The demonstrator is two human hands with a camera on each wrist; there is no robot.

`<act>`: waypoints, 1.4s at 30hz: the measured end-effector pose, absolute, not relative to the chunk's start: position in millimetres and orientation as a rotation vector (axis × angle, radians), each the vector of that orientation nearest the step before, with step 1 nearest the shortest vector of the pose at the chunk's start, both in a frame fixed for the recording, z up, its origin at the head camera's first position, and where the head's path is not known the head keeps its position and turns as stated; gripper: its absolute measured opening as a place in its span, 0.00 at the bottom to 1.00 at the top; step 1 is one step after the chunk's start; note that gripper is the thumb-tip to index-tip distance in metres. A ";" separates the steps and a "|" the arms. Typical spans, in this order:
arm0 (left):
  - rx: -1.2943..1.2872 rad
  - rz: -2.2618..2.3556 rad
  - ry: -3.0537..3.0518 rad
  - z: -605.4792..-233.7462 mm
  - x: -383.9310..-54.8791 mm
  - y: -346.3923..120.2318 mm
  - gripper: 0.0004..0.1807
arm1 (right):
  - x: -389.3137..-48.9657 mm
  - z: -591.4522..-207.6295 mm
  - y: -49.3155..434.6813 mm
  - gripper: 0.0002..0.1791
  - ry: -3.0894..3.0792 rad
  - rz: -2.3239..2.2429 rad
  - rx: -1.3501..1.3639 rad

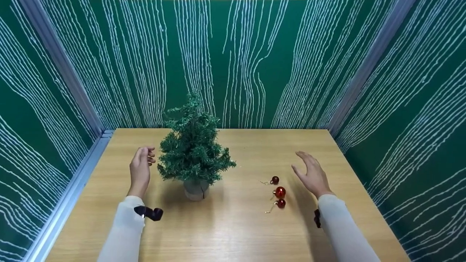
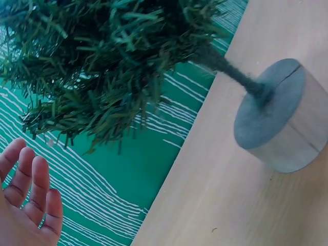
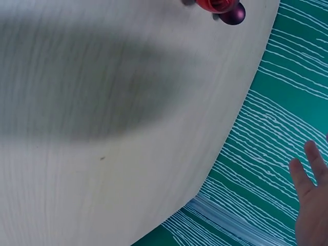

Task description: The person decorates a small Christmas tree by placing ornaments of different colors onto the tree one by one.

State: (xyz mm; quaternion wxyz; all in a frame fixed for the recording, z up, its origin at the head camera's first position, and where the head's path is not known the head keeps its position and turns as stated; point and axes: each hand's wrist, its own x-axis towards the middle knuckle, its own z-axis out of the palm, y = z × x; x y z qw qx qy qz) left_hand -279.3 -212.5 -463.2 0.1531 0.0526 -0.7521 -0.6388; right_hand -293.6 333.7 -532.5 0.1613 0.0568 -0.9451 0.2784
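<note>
My left hand (image 1: 141, 165) and right hand (image 1: 313, 175) hold nothing, fingers (image 2: 40, 179) relaxed; I judge the red baubles (image 1: 279, 192), on the bench (image 1: 236, 233) between tree (image 1: 194, 145) and right hand, could roll if brushed.

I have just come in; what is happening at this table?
A person's left hand is near the tree and the right hand is near three baubles; neither hand holds anything. The tree stands upright on the table, and the baubles lie to its right. No bauble is seen on the tree.
</note>
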 end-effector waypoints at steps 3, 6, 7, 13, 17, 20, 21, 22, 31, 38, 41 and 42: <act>0.128 -1.839 -2.171 -461.1 -271.2 -209.2 0.26 | -287.7 -538.1 332.1 0.31 -2.686 0.813 0.156; 0.131 -1.857 -2.178 -467.5 -271.9 -208.6 0.25 | -282.2 -542.5 330.3 0.31 -2.687 0.825 0.139; 0.133 -1.865 -2.175 -471.1 -273.1 -208.8 0.25 | -280.6 -543.9 329.6 0.31 -2.691 0.831 0.140; 0.102 -1.849 -2.152 -494.2 -277.2 -210.5 0.26 | -269.9 -555.8 324.7 0.30 -2.691 0.891 0.163; 0.049 -1.787 -2.188 -501.6 -275.7 -206.6 0.28 | -261.4 -564.8 327.0 0.29 -2.700 0.910 0.168; 0.041 -1.795 -2.213 -503.3 -273.9 -204.3 0.26 | -254.3 -572.0 329.0 0.29 -2.713 0.929 0.152; 0.039 -1.803 -2.206 -503.3 -273.4 -203.5 0.26 | -252.2 -573.8 328.9 0.29 -2.719 0.936 0.147; 0.038 -1.816 -2.200 -502.7 -273.0 -203.0 0.26 | -250.5 -575.1 328.0 0.30 -2.723 0.944 0.143; 0.030 -1.844 -2.087 -501.9 -265.0 -205.8 0.22 | -245.6 -579.1 308.6 0.28 -2.732 0.986 0.167; 0.069 -1.841 -2.083 -502.5 -267.6 -201.9 0.21 | -242.1 -582.2 307.7 0.25 -2.724 0.989 0.186; 0.067 -1.862 -2.074 -504.1 -265.5 -200.7 0.20 | -237.1 -586.7 308.4 0.21 -2.735 1.002 0.156; 0.068 -1.865 -2.074 -505.0 -263.7 -200.7 0.20 | -234.3 -588.8 308.1 0.21 -2.744 1.007 0.148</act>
